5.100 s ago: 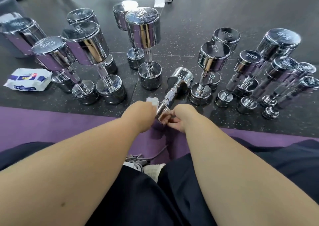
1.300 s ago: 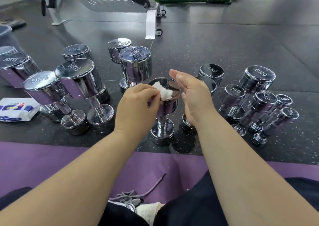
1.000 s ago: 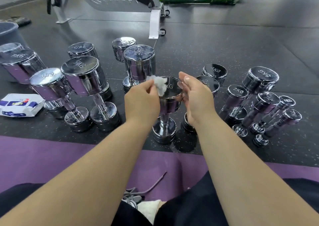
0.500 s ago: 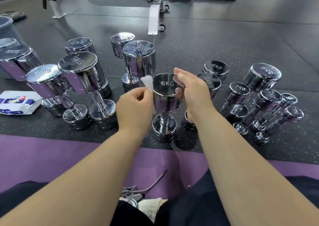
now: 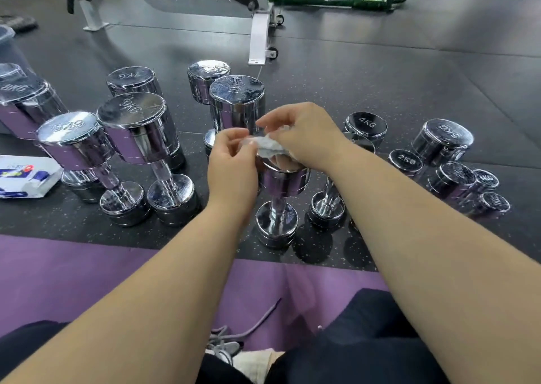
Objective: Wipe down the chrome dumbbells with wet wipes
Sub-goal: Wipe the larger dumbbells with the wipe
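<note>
Both the left hand and right hand pinched a white wet wipe between them. It hung just above an upright chrome dumbbell.

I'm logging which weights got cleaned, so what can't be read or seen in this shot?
All in the head view:
- The top face of the middle dumbbell is covered by the wet wipe, the left hand and the right hand, so its marking is hidden.
- The wipes pack is cut by the left edge, and its print is blurred.
- The small dumbbells at far right have markings too small to read.
</note>
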### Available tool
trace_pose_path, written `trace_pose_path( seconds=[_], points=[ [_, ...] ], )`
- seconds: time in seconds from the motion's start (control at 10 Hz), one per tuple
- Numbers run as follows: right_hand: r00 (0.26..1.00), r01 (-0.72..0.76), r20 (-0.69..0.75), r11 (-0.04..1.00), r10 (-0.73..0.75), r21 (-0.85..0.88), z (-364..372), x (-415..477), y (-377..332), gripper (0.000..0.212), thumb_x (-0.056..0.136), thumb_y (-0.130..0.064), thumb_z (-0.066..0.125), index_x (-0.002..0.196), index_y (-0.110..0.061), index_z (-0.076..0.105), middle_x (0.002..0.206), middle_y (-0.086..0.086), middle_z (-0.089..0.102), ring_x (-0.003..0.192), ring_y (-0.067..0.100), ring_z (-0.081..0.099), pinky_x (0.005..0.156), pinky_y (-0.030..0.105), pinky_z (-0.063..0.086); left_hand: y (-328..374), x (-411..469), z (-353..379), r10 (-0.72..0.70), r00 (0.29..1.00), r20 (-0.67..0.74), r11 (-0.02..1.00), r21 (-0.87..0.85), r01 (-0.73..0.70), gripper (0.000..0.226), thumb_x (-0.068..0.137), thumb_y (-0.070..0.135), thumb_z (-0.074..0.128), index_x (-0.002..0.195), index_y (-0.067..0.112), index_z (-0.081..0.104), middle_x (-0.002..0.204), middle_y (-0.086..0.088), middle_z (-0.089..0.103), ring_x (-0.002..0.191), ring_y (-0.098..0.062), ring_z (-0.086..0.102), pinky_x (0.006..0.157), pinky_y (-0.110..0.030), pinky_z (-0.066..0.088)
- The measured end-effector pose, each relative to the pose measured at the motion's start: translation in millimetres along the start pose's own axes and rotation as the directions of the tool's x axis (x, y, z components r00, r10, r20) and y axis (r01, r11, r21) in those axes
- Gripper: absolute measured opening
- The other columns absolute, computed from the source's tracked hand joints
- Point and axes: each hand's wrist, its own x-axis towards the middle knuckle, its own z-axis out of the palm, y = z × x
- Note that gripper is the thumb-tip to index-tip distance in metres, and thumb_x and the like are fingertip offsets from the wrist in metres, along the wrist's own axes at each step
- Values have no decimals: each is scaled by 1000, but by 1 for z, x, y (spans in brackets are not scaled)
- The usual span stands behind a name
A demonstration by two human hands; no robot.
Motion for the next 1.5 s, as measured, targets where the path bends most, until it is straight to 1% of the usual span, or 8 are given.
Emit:
trace_pose_path(
  seconds=[0.3, 0.5, 0.7, 1.0, 1.1, 1.3, 1.4, 1.5],
  points=[
    [958, -286, -53, 937, 281, -198, 0, 22, 9, 31, 88, 2, 48, 62, -13, 42, 62, 0, 45, 70, 25, 49, 50, 24, 31, -11, 10, 4, -98, 995, -7, 995, -35, 98, 13, 88, 15, 55, 84, 21, 66, 67, 9, 61, 58, -5, 51, 61, -23, 42],
    [864, -252, -308, 872, 398, 419, 21, -32, 32, 28, 94, -21, 44, 67, -28, 51, 83, 3, 57, 83, 22, 53, 82, 41, 50, -12, 9, 12, -122, 992, -44, 993, -10, 122, 21, 92, 18, 51, 80, 25, 66, 77, 6, 67, 74, -13, 58, 71, -33, 50],
    [760, -232, -210, 558, 616, 796, 31, -45, 33, 29, 94, -14, 50, 67, -18, 57, 52, -8, 53, 59, 14, 44, 61, 32, 37, -12, 2, 12, -105, 994, -39, 994, 28, 106, 22, 95, 20, 47, 83, 27, 65, 80, 3, 64, 76, -14, 56, 79, -38, 50],
    [827, -249, -294, 781, 479, 573, 21, -50, 26, 25, 95, -10, 48, 75, -19, 59, 62, -5, 55, 58, 12, 54, 52, 20, 45, -4, -2, 9, -50, 999, 21, 995, 85, 48, 20, 96, 30, 51, 89, 25, 69, 84, 5, 68, 79, -13, 61, 83, -38, 52],
    [839, -342, -202, 778, 506, 527, 5, -23, 17, 20, 93, -30, 54, 81, -15, 60, 76, 1, 59, 68, 18, 57, 63, 27, 48, 9, 9, 9, -42, 992, 121, 983, 185, 19, 29, 94, 42, 58, 91, 15, 71, 81, 7, 66, 61, -1, 62, 70, -23, 49],
    [811, -474, 24, 634, 584, 611, 1, -7, 29, 26, 95, -7, 43, 72, -12, 54, 61, 2, 52, 47, 13, 43, 49, 25, 34, 1, 33, 7, -353, 922, 158, 924, 216, 316, 33, 94, 49, 55, 94, 18, 67, 92, 4, 68, 86, -15, 61, 79, -30, 48],
    [787, -451, -14, 591, 616, 669, 4, -7, 34, 33, 96, -6, 44, 125, -3, 59, 120, 17, 64, 74, 17, 52, 59, 28, 43, -9, 26, 4, -422, 899, 121, 905, 108, 410, 30, 98, 49, 48, 91, 24, 63, 93, 6, 67, 81, -11, 60, 73, -28, 49],
    [840, -347, -10, 552, 543, 759, 3, -18, 43, 59, 92, 14, 39, 143, -15, 47, 132, 11, 60, 77, 15, 62, 48, 22, 49, -7, 25, 8, -380, 918, 116, 924, 89, 371, 32, 97, 52, 48, 88, 25, 62, 87, 8, 68, 80, -13, 60, 88, -35, 47]
  ],
)
